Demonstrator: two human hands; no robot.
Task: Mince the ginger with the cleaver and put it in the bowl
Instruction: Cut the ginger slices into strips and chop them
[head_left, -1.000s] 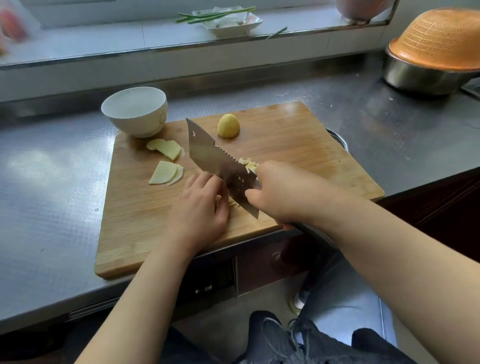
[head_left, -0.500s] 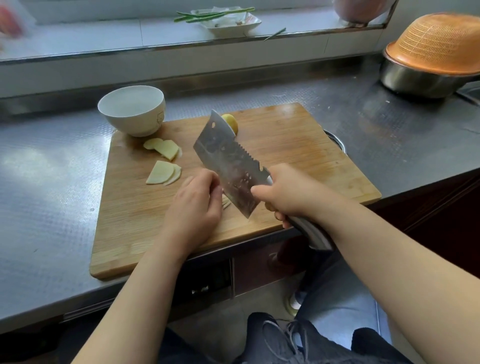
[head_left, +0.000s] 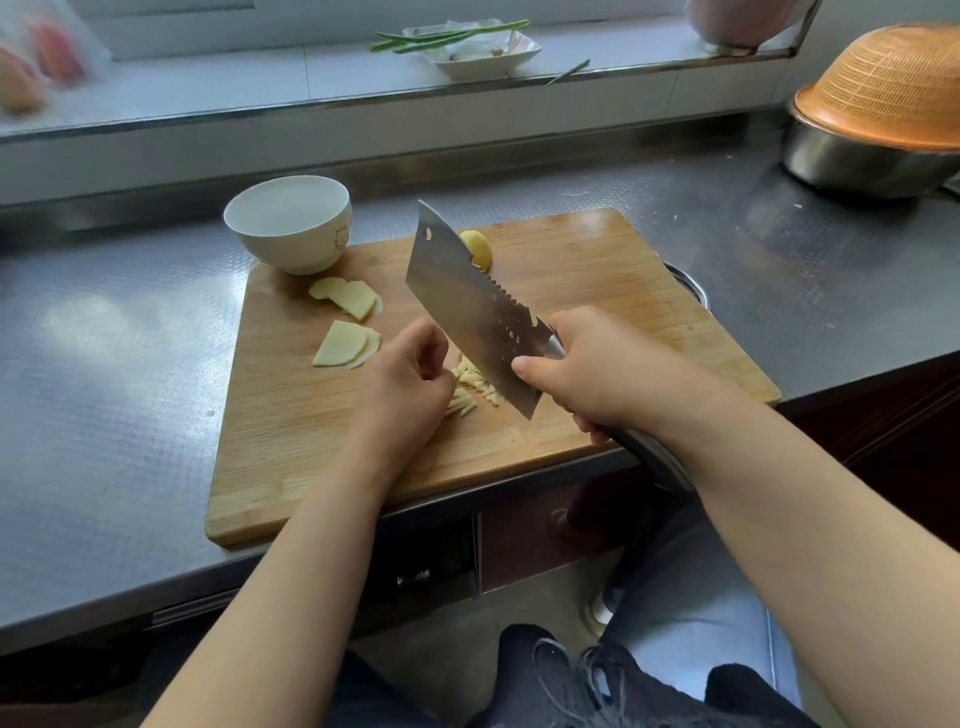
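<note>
The right hand (head_left: 602, 374) gripped the cleaver (head_left: 475, 306) by its handle, fingers curled round it and the thumb laid against the side of the blade, which was tilted with its flat face toward the camera and its tip pointing away toward the back of the wooden cutting board (head_left: 597, 260). The left hand (head_left: 405, 384) rested on the board just left of the blade, its fingers loosely curled and holding nothing that could be seen. Between the two hands, a small heap of ginger strips (head_left: 470, 387) lay on the board under the blade's near end. Two little stacks of ginger slices (head_left: 345, 322) lay further left, and an uncut ginger piece (head_left: 480, 248) sat behind the blade. The white bowl (head_left: 291, 223) stood at the board's far left corner on the steel tabletop (head_left: 104, 364), with no ginger visible in it.
</note>
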